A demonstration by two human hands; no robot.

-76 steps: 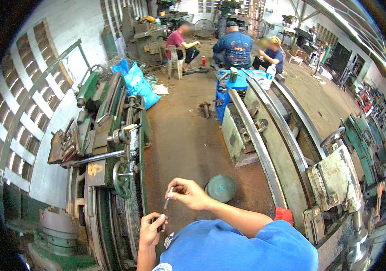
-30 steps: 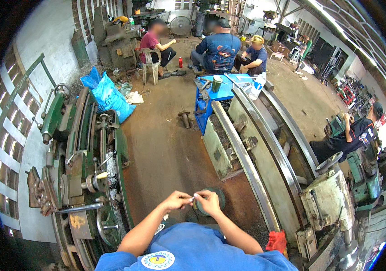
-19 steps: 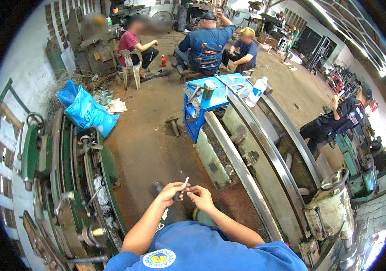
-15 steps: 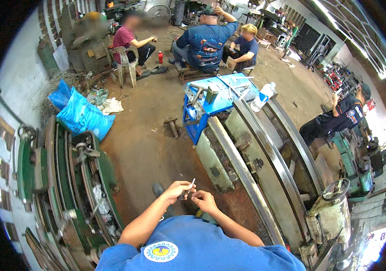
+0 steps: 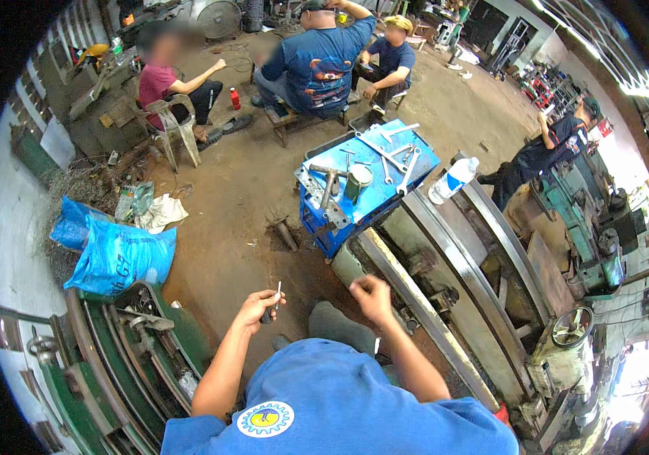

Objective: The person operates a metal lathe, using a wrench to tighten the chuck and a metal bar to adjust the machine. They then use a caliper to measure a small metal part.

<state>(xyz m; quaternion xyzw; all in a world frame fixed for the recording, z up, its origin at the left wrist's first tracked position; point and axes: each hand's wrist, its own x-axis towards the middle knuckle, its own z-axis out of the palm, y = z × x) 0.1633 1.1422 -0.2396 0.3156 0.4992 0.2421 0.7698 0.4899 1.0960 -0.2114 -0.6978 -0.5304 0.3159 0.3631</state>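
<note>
My left hand is closed, pinching a thin white stick that looks like a cigarette, held upright between the fingers. A small dark object also shows at that palm, too small to name. My right hand is raised apart from the left, its fingers curled. Whether anything is inside them is hidden. That hand is nearest to the long pale rail of the machine at my right.
A blue tool cart carries wrenches, a hammer and a can. Beside it, a water bottle stands on the machine bed. Blue sacks and a green machine are at left. Several people sit ahead; another person stands at right.
My hands have parted: the left moved left with the white stick, the right moved up and to the right. The view has shifted, and a grey-clad knee now shows between my arms.
</note>
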